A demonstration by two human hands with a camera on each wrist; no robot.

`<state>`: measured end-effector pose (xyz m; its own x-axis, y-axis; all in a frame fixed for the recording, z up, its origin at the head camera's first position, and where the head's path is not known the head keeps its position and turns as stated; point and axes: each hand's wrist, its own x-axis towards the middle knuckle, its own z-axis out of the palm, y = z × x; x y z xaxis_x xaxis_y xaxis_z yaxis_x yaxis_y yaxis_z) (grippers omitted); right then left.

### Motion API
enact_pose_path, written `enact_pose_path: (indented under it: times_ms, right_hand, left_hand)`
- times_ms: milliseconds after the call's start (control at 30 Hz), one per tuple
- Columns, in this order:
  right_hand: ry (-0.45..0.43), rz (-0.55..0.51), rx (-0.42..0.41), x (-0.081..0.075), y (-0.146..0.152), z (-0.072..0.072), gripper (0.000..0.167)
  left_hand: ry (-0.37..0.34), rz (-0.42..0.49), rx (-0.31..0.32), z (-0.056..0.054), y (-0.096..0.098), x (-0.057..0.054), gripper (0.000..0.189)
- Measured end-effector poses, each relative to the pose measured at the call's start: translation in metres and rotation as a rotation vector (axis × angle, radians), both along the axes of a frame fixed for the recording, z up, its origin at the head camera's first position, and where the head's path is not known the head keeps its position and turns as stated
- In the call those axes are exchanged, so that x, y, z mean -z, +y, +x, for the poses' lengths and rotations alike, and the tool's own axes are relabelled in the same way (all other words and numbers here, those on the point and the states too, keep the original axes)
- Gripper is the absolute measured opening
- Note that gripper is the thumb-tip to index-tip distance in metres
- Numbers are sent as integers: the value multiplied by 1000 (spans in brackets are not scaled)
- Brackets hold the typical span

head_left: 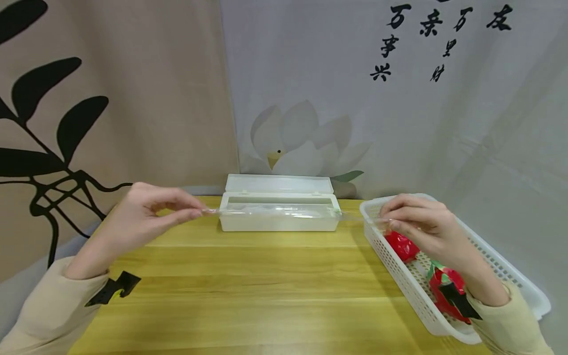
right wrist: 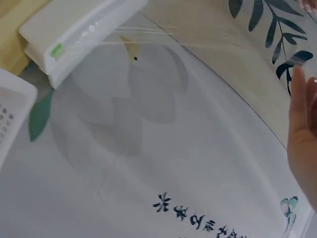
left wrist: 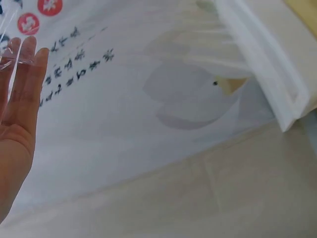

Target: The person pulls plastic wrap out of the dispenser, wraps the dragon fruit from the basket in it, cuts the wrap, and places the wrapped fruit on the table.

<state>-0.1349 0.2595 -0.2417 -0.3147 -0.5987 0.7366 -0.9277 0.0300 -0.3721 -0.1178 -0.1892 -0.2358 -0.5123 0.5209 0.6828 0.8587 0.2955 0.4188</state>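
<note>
A strip of clear plastic film (head_left: 284, 211) stretches sideways between the two hands, in front of a white lidded box (head_left: 279, 225). My left hand (head_left: 155, 212) pinches its left end between thumb and fingers. At the other end my right hand (head_left: 423, 229) pinches the film above the basket. In the left wrist view, film shines across the fingers of the left hand (left wrist: 20, 94). Only part of the right hand (right wrist: 304, 119) shows at the edge of the right wrist view. The box stands at the back of the table with its lid raised.
A white perforated basket (head_left: 396, 268) stands at the right, beneath the right forearm. Inside it lie a shiny red item (head_left: 403, 247) and a red-and-green item (head_left: 443, 291), both partly covered. A printed curtain (head_left: 301, 74) hangs behind the wooden table (head_left: 248, 286).
</note>
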Motion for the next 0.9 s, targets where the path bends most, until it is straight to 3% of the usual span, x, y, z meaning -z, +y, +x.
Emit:
enact_pose_path:
  times_ms: [200, 367, 500, 700, 900]
  right_hand:
    - [-69, 91, -191, 22, 6, 9, 20]
    - [-146, 190, -239, 45, 12, 16, 31]
    - [-249, 254, -290, 62, 14, 20, 41]
    - [-337, 326, -301, 86, 14, 25, 41]
    - [-385, 386, -306, 116, 13, 29, 35]
  left_hand:
    - [-68, 12, 161, 17, -1, 25, 35]
    - [-134, 24, 328, 26, -2, 49, 40]
    - [-193, 33, 418, 31, -3, 70, 41]
    - [-292, 52, 463, 41, -2, 102, 39]
    - [-387, 19, 452, 50, -1, 132, 28]
